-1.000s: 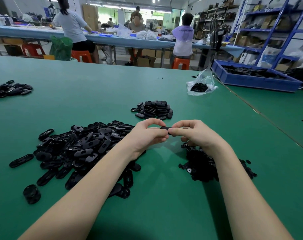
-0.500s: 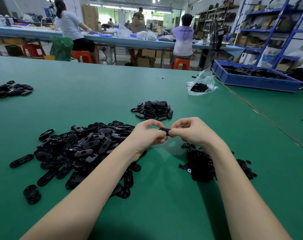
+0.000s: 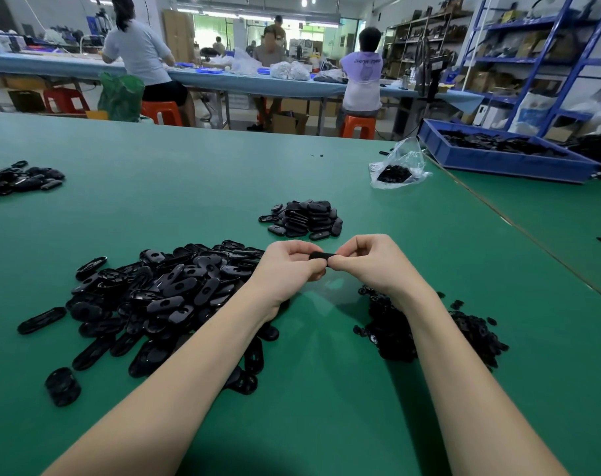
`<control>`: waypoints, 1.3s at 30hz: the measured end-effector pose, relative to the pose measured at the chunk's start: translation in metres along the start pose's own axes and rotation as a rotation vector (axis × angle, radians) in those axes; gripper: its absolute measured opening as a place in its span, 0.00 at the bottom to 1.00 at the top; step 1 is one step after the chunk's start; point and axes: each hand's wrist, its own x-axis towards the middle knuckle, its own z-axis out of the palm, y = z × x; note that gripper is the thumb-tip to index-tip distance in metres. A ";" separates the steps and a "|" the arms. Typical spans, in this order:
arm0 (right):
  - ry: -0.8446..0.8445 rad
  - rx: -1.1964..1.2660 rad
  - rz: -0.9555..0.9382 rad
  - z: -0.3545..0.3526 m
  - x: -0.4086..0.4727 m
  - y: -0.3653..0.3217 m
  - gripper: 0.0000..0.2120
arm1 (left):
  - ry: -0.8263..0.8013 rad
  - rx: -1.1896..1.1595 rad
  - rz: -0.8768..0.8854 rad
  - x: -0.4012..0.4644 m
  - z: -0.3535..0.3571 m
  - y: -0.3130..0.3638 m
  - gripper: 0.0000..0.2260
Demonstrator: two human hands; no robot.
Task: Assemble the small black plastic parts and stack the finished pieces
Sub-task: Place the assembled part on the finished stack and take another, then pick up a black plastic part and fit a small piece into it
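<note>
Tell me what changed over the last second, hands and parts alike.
Little changed. Both hands rose slightly above the table while gripping the same black part: the left hand and right hand keep pinching it between them, and more of the part now shows between the fingers. Nothing was let go or picked up. The big loose pile, the small-piece heap and the finished stack stayed put.
</note>
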 end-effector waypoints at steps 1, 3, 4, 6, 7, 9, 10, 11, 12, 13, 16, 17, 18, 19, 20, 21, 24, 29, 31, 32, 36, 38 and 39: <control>0.008 -0.007 -0.001 0.002 0.000 0.000 0.07 | 0.009 0.020 0.002 0.000 0.001 -0.001 0.06; 0.033 -0.021 -0.009 0.005 0.000 0.001 0.08 | 0.032 0.054 0.013 0.001 0.001 -0.002 0.07; 0.045 -0.022 -0.014 0.006 0.000 0.000 0.08 | 0.044 0.066 0.018 0.002 0.001 -0.003 0.06; 0.061 -0.021 -0.022 0.009 0.000 0.000 0.09 | 0.068 0.102 0.024 0.003 0.002 -0.004 0.06; 0.067 -0.028 -0.026 0.011 -0.001 -0.001 0.10 | 0.078 0.128 0.030 0.004 0.002 -0.004 0.05; 0.082 -0.033 -0.037 0.013 -0.002 -0.001 0.11 | 0.077 0.147 0.055 0.004 0.000 -0.005 0.05; 0.082 -0.006 -0.047 0.012 -0.002 -0.002 0.10 | 0.062 0.140 0.082 0.003 -0.002 -0.004 0.06; 0.072 0.040 -0.053 0.011 -0.002 -0.002 0.09 | 0.043 0.147 0.118 0.003 -0.005 -0.003 0.06; 0.051 0.094 -0.050 0.009 -0.001 -0.001 0.08 | 0.021 0.181 0.160 0.003 -0.008 -0.001 0.07; 0.027 0.147 -0.038 0.006 -0.001 0.000 0.07 | 0.002 0.239 0.200 0.003 -0.011 0.000 0.08; -0.008 0.246 0.011 -0.004 0.000 0.002 0.05 | 0.010 0.454 0.308 0.003 -0.015 0.001 0.09; -0.014 0.239 0.024 -0.006 0.000 0.003 0.04 | 0.023 0.519 0.346 0.004 -0.015 -0.001 0.08; -0.023 0.212 0.035 -0.007 0.000 0.004 0.04 | 0.030 0.581 0.384 0.004 -0.015 -0.002 0.08; -0.032 0.180 0.045 -0.008 0.000 0.005 0.05 | 0.032 0.639 0.417 0.005 -0.014 -0.003 0.07; -0.036 0.156 0.055 -0.008 0.001 0.005 0.06 | 0.035 0.692 0.440 0.006 -0.015 -0.005 0.06; -0.032 0.146 0.065 -0.008 0.001 0.006 0.07 | 0.045 0.739 0.452 0.008 -0.015 -0.006 0.06; -0.018 0.133 0.082 -0.010 0.002 0.008 0.09 | 0.135 0.853 0.416 0.019 -0.015 -0.007 0.05; -0.059 0.094 0.094 -0.011 0.002 0.012 0.07 | 0.311 0.999 0.344 0.055 -0.002 0.001 0.07; -0.081 0.080 0.097 -0.010 0.002 0.012 0.06 | 0.329 1.067 0.325 0.070 0.005 0.004 0.08; -0.091 0.073 0.097 -0.010 0.002 0.012 0.06 | 0.329 1.107 0.314 0.076 0.008 0.004 0.08; -0.107 0.081 0.100 -0.011 0.002 0.013 0.06 | 0.316 1.208 0.292 0.094 0.014 0.000 0.07; -0.111 0.075 0.102 -0.011 0.002 0.013 0.06 | 0.304 1.213 0.276 0.096 0.013 0.000 0.08; -0.111 0.074 0.102 -0.011 0.002 0.013 0.05 | 0.301 1.210 0.275 0.096 0.012 0.000 0.09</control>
